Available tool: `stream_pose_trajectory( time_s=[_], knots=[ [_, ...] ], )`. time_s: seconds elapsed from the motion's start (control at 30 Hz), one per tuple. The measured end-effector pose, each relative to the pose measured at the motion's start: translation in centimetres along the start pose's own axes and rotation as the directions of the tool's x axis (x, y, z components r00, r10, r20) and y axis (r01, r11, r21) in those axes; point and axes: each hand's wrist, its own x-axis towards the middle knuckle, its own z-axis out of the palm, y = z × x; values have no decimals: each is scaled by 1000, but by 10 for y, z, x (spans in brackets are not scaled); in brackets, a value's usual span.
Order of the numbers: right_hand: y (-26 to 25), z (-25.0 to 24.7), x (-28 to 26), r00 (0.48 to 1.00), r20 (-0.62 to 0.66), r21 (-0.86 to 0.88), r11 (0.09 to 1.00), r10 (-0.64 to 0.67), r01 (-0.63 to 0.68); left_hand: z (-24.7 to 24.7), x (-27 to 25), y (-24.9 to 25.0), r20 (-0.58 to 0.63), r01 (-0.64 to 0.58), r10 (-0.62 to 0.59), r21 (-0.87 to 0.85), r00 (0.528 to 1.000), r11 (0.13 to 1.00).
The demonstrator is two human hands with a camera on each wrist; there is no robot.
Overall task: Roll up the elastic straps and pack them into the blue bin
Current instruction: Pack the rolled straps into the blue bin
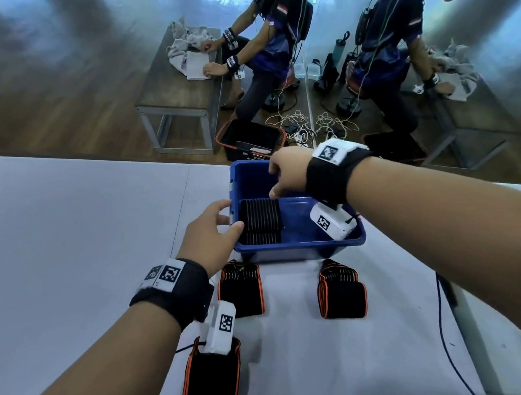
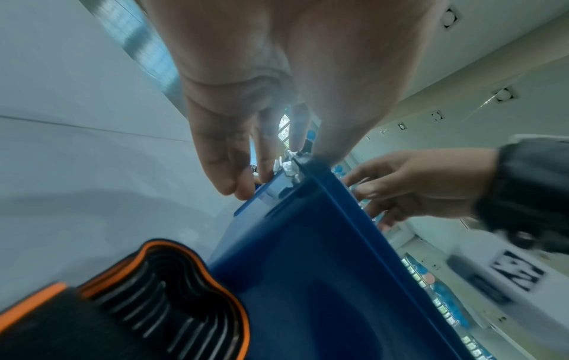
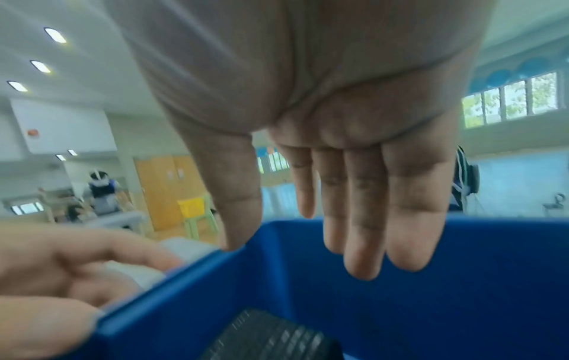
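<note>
The blue bin (image 1: 298,255) stands mid-table with one rolled black strap (image 1: 260,222) on edge against its left wall. My left hand (image 1: 231,218) grips the bin's left rim, thumb inside and fingers outside. In the left wrist view its fingers (image 2: 215,156) touch a white clip on the bin (image 2: 307,268). My right hand (image 1: 274,183) hovers over the bin's far half, fingers straight and empty. The right wrist view shows those fingers (image 3: 363,219) above the bin (image 3: 462,280) and the strap (image 3: 270,338). Three rolled orange-edged straps (image 1: 241,289) (image 1: 342,294) (image 1: 212,371) lie in front of the bin.
A dark cable (image 1: 447,346) runs along the table's right side. Beyond the far table edge a black basket with an orange rim (image 1: 251,140) stands on the floor, and a person (image 1: 265,42) sits at another table with cloths.
</note>
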Motion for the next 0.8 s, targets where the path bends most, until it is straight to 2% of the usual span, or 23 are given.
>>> stream_pose_trajectory(
  time_s=[0.1, 0.2, 0.27, 0.33, 0.43, 0.53, 0.67, 0.8],
  knots=[
    [11, -11, -60, 986, -161, 191, 978, -53, 84, 1, 5, 2, 0, 12, -12, -20, 1000, 1000],
    [21, 4, -134, 972, -225, 334, 931, -75, 149, 2, 9, 7, 30, 34, -33, -52, 999, 998],
    [25, 32, -173, 974, -204, 364, 917, -95, 166, 2, 10, 8, 45, 61, -58, -68, 997, 996],
    [33, 71, -193, 989, -110, 316, 940, -96, 126, 3, 13, 10, 54, 87, -83, -84, 995, 993],
    [51, 128, -195, 999, 0, 172, 984, -43, 43, 4, 16, 12, 62, 138, -131, -121, 989, 983],
    [73, 167, -182, 1000, -16, 126, 992, 22, -19, 4, 16, 14, 67, 181, -172, -153, 983, 971],
    [87, 192, -165, 998, 16, 79, 995, 64, -65, 4, 16, 16, 67, 210, -202, -160, 977, 965],
    [86, 197, -156, 996, 36, 73, 994, 79, -81, 4, 15, 18, 65, 213, -205, -156, 976, 964]
  ],
)
